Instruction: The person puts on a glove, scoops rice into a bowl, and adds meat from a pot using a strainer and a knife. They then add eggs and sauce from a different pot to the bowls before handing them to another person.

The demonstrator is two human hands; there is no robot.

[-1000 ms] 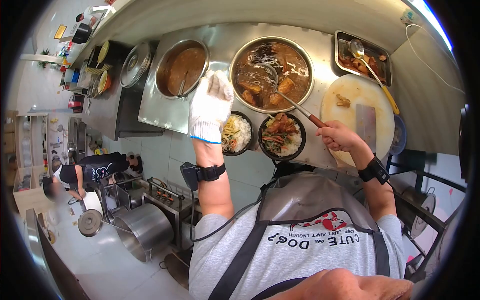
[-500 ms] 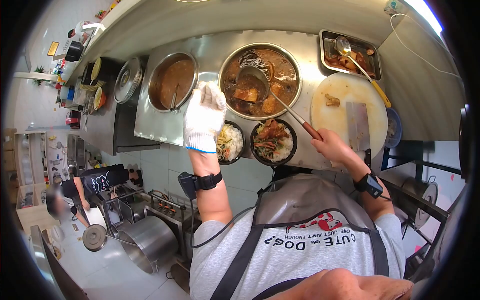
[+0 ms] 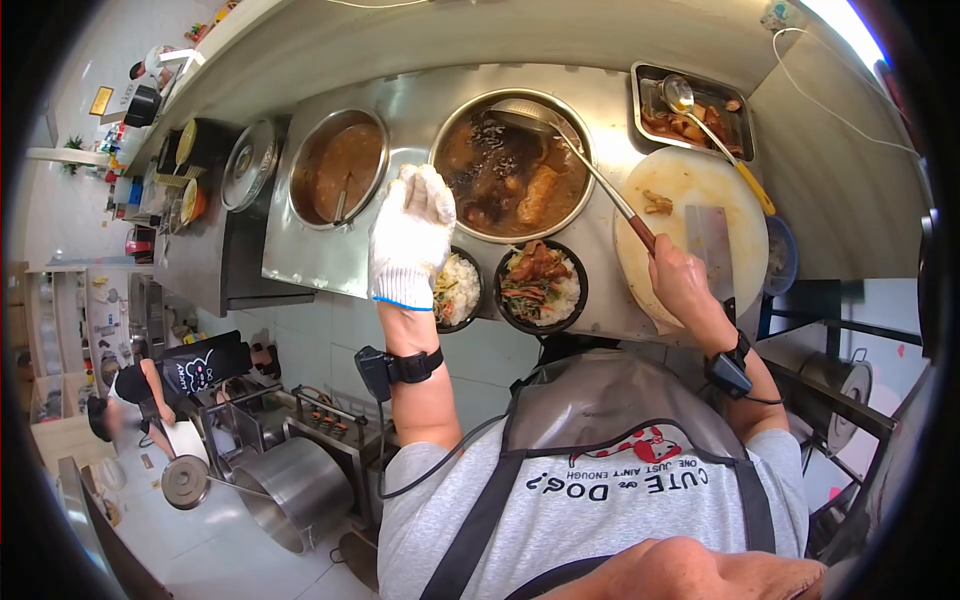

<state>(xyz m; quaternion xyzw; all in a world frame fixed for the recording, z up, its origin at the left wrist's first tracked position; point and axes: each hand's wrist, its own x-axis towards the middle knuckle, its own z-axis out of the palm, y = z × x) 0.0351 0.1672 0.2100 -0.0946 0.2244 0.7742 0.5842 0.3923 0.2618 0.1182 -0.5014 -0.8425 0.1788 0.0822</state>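
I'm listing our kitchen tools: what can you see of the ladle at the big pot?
The ladle is shiny metal: a round bowl, a long thin shaft and a reddish-brown grip. The bare right hand is closed round the grip. It slants away from the person, its bowl at the far rim of the big pot.

Your left hand [image 3: 410,240] wears a white knitted cloth glove, rough and matt; your right hand [image 3: 682,285] is bare. The ladle [image 3: 590,170] it grips is shiny metal with a reddish-brown handle, wood by the look, though it is too small to be sure. The pot [image 3: 434,160] is polished steel, and the desk [image 3: 300,250] is steel with a duller, brushed sheen. The bowl [image 3: 582,300] is black and glossy. The board [image 3: 690,175] is white and matt; the cleaver [image 3: 708,240] on it is grey metal.
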